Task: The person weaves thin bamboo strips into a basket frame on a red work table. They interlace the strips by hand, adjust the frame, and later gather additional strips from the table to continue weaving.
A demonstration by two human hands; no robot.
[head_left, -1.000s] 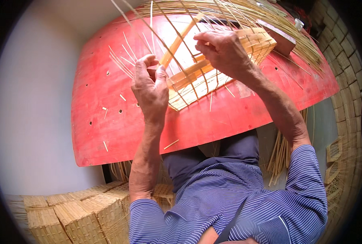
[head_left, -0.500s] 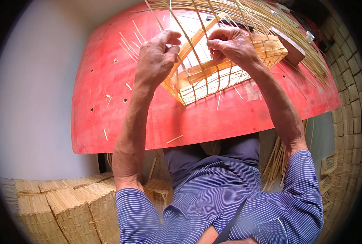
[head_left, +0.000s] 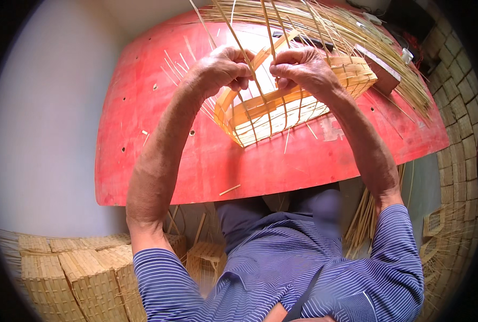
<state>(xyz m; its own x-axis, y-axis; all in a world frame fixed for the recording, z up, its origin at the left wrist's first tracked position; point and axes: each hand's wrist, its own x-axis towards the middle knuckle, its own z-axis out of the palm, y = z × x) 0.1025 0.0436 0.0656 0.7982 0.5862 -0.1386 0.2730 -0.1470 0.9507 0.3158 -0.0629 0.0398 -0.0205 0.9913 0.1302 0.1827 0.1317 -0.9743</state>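
Note:
An unfinished basket of bamboo strips (head_left: 279, 115) rests tilted on the red table, its long upright strips still unwoven at the top. A wider flat band (head_left: 249, 110) runs along its inner wall. At the basket's left end, my left hand (head_left: 220, 72) is closed, thumb and fingers pinching one upright strip above the rim. My right hand (head_left: 309, 70) pinches another upright strip a little to the right, fingertips just above the band. The gap between the two hands is small. Palms and some fingertips are hidden.
Behind the basket lies a heap of long thin strips (head_left: 405, 86), with a dark flat tool (head_left: 317, 42) and a wooden block (head_left: 381, 70) beside it. Short offcuts (head_left: 230, 190) are scattered on the red table (head_left: 158, 172). Woven baskets (head_left: 72, 273) are stacked at lower left.
My left hand has moved right and slightly down, from open space onto an upright strip near my right hand. My right hand has dropped slightly, still pinching.

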